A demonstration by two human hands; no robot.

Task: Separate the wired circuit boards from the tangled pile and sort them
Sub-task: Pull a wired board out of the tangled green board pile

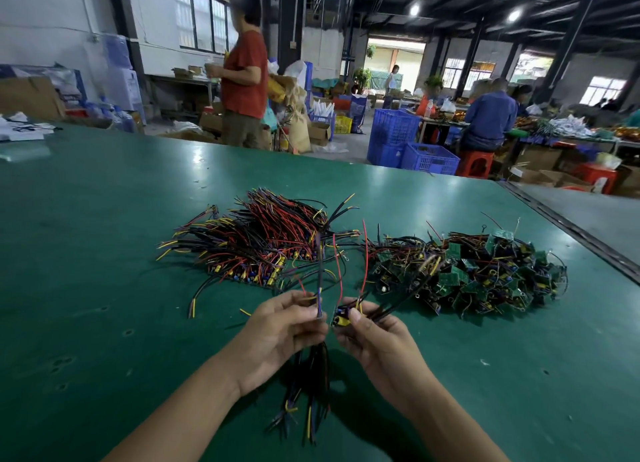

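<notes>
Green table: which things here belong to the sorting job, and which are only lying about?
Job: tangled pile, neat pile, board pinched in right hand, wire bundle held in left hand.
Lying about: white papers at far left, blue crates beyond the table.

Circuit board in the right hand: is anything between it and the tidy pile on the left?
Only the left hand with its wire bundle sits partly between; black wires from the circuit board trail toward the tangled pile.
</notes>
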